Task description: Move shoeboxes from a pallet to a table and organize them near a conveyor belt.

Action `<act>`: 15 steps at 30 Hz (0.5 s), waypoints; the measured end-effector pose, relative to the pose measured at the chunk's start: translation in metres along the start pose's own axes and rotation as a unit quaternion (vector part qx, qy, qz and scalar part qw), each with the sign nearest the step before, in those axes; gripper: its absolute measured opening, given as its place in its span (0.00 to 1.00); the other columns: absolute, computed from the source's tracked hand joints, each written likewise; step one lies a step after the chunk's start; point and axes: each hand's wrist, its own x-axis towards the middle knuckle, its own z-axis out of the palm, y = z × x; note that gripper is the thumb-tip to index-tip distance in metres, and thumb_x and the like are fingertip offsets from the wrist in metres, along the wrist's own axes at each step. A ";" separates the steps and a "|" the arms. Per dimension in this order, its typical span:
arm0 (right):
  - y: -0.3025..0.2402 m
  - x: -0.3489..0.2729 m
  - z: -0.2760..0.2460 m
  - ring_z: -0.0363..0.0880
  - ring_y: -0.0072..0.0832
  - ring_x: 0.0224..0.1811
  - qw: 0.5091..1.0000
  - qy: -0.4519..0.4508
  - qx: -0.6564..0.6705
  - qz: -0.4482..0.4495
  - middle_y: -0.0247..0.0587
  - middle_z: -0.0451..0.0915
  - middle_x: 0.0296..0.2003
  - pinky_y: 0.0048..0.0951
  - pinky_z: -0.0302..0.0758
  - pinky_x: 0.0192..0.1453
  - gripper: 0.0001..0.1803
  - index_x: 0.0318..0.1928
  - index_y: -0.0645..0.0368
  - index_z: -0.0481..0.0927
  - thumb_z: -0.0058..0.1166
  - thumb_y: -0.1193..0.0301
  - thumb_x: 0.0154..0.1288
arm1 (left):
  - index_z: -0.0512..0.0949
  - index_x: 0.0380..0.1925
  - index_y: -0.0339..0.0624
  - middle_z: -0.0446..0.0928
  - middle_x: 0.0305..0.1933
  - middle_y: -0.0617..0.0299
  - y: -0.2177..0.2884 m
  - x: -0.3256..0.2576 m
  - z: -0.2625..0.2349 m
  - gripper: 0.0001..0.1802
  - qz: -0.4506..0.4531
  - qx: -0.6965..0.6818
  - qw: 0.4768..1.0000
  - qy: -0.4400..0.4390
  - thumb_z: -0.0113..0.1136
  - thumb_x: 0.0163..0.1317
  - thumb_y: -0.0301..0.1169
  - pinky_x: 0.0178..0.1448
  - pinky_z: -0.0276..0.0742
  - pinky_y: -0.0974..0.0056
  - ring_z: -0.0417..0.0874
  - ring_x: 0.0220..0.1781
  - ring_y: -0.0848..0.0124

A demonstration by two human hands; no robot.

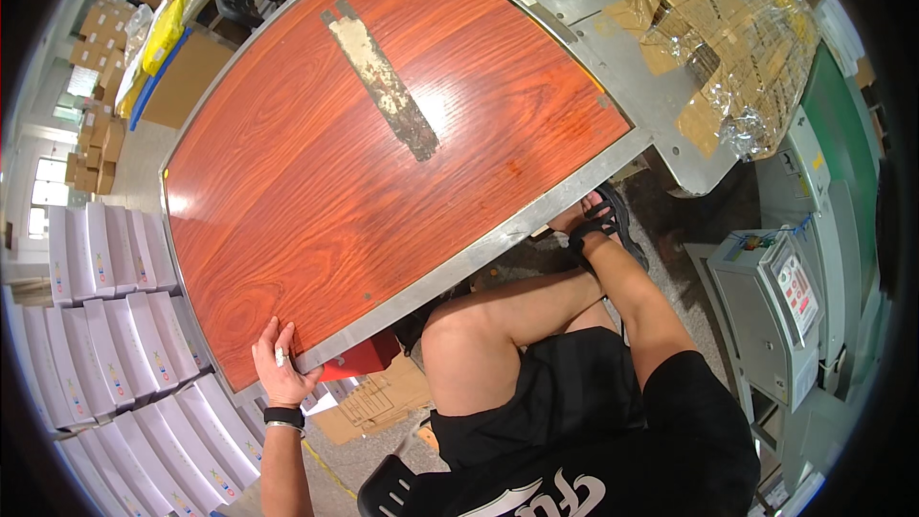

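Note:
My left hand [277,368] rests at the near left corner of a wood-grain tabletop [287,201]. Its fingers lie stretched on the red-brown surface, and the thumb is by the metal edge. A small white band or wrap shows on one finger; nothing is held. Low beside the table's right edge, my right hand [572,218] is at a black strappy sandal [607,214] on my foot. Its fingers are too small and overlapped to make out. My legs are bent, with one knee [469,340] close to the table edge.
A worn strip [383,81] marks the tabletop. Stacked white boxes [124,354] stand at left. Flattened cardboard with clear tape [723,48] lies on the metal surface at far right, near a grey control box [766,316]. Below the table are a red object [359,360] and cardboard [373,402].

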 end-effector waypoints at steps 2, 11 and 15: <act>-0.001 -0.004 -0.003 0.65 0.44 0.53 1.000 0.016 0.020 0.011 0.51 0.70 0.49 0.38 0.62 0.57 0.30 0.52 0.54 0.69 0.48 0.52 0.50 | 0.70 0.45 0.47 0.64 0.52 0.52 0.000 0.000 0.000 0.41 0.000 -0.001 1.000 0.001 0.66 0.18 0.32 0.50 0.66 0.55 0.67 0.47 0.54; -0.016 -0.015 -0.029 0.65 0.45 0.54 0.999 -0.010 0.044 0.023 0.51 0.68 0.51 0.36 0.61 0.58 0.31 0.53 0.54 0.68 0.48 0.52 0.50 | 0.70 0.45 0.47 0.65 0.52 0.52 -0.001 -0.001 0.000 0.41 0.002 0.008 1.000 0.001 0.66 0.17 0.32 0.50 0.66 0.55 0.67 0.47 0.54; -0.019 -0.018 -0.030 0.65 0.45 0.53 0.999 0.025 0.043 0.007 0.51 0.68 0.51 0.36 0.62 0.58 0.30 0.52 0.54 0.68 0.48 0.52 0.49 | 0.70 0.45 0.46 0.65 0.52 0.52 -0.001 -0.001 0.000 0.41 -0.002 0.006 1.000 0.000 0.66 0.17 0.33 0.50 0.66 0.55 0.67 0.47 0.54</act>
